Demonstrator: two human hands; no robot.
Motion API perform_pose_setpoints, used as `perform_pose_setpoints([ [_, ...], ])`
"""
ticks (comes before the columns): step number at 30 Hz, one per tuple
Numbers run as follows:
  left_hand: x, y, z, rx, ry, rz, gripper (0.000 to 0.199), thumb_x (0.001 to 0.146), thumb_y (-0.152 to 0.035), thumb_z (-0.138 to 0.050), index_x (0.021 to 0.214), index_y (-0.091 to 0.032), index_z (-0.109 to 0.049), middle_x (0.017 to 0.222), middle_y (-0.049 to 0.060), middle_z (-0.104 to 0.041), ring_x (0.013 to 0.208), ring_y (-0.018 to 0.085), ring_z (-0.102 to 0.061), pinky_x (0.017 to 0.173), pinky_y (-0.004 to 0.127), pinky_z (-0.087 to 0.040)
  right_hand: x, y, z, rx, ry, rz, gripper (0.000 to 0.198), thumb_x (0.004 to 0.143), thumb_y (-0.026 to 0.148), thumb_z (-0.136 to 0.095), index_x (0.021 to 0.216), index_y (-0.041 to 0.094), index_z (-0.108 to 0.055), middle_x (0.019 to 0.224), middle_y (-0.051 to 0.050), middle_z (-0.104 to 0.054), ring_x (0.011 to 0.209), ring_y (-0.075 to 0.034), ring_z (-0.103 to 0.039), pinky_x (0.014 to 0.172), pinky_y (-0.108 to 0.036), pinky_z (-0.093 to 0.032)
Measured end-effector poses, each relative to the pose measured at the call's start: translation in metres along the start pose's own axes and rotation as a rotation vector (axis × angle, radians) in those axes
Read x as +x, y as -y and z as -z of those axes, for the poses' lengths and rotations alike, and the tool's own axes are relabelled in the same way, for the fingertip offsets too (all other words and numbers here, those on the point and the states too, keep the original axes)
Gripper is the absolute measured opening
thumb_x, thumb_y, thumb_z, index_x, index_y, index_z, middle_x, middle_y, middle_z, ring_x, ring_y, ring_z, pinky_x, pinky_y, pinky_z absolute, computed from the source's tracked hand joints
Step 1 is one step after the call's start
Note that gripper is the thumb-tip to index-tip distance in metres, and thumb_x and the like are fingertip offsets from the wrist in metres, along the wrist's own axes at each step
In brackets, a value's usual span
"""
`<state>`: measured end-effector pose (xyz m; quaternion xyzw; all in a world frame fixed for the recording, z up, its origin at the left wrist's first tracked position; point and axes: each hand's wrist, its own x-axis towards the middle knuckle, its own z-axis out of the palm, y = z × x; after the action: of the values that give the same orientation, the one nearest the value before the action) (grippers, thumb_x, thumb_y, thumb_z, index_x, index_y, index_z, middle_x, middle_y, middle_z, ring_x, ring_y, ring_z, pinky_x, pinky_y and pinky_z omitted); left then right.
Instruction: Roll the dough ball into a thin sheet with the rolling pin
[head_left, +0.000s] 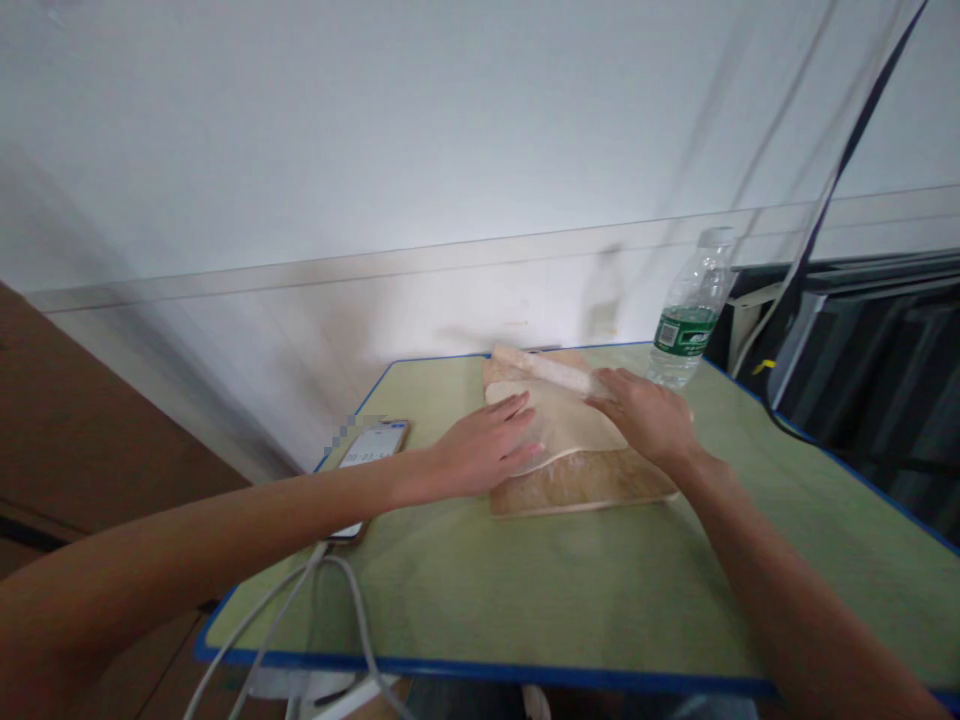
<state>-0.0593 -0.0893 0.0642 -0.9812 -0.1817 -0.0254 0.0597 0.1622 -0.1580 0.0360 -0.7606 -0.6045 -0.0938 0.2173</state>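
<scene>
Writing: green label on clear plastic water bottle (691,322) too blurred to read, lit phone screen (373,447) likewise | left hand (487,445) flat, open on pale dough sheet (559,420) | right hand (649,415) over light wooden rolling pin (544,368), grip unclear | dough on tan wooden board (577,485) mid green surface (525,590) | white cables (330,600) at near edge

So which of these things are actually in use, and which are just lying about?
In use:
- rolling pin, under the right hand
- dough sheet, left hand flat on it
- wooden board underneath

Lying about:
- water bottle
- phone
- cables at the table edge
</scene>
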Motion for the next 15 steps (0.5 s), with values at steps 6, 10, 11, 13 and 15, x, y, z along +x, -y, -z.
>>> perform_pose_setpoints([
  [6,0.034,0.011,-0.005,0.123,-0.239,0.071,0.049,0.096,-0.037,-0.034,0.136,-0.011,-0.043,0.151,0.017,-0.031,0.142,0.027,-0.024,0.116,0.045,-0.017,-0.004,0.008,-0.003,-0.141,0.119,0.093,0.025,0.094,0.039,-0.045,0.106,0.021,-0.056,0.109,-0.009,-0.066,0.096,-0.026,-0.064,0.066,-0.031,-0.041],
  [10,0.060,0.031,-0.019,-0.005,-0.011,0.238,0.053,0.099,-0.043,-0.019,0.118,-0.011,-0.057,0.120,0.017,-0.063,0.117,0.026,-0.056,0.100,0.040,-0.040,-0.003,0.010,-0.002,-0.162,0.201,0.105,0.027,0.094,0.041,-0.044,0.103,0.020,-0.057,0.112,-0.010,-0.065,0.100,-0.026,-0.062,0.068,-0.031,-0.041],
  [11,0.066,0.036,-0.022,-0.051,0.046,0.267,0.057,0.099,-0.043,-0.015,0.111,-0.011,-0.061,0.113,0.016,-0.066,0.110,0.025,-0.061,0.095,0.038,-0.044,-0.003,0.011,-0.001,-0.172,0.213,0.107,0.028,0.094,0.041,-0.043,0.103,0.019,-0.058,0.112,-0.010,-0.065,0.101,-0.026,-0.062,0.068,-0.031,-0.041],
  [13,0.075,0.043,-0.027,-0.116,0.097,0.308,0.061,0.099,-0.043,-0.011,0.104,-0.011,-0.063,0.106,0.015,-0.069,0.102,0.024,-0.064,0.087,0.034,-0.047,-0.003,0.011,0.001,-0.190,0.216,0.106,0.029,0.095,0.042,-0.042,0.103,0.019,-0.058,0.111,-0.010,-0.065,0.100,-0.026,-0.062,0.067,-0.031,-0.041],
  [15,0.083,0.049,-0.030,-0.116,0.083,0.312,0.057,0.100,-0.039,-0.013,0.105,-0.011,-0.062,0.110,0.015,-0.068,0.102,0.024,-0.064,0.086,0.032,-0.047,-0.002,0.010,0.002,-0.201,0.196,0.086,0.031,0.096,0.042,-0.038,0.100,0.019,-0.059,0.107,-0.010,-0.066,0.097,-0.025,-0.063,0.066,-0.031,-0.041],
])
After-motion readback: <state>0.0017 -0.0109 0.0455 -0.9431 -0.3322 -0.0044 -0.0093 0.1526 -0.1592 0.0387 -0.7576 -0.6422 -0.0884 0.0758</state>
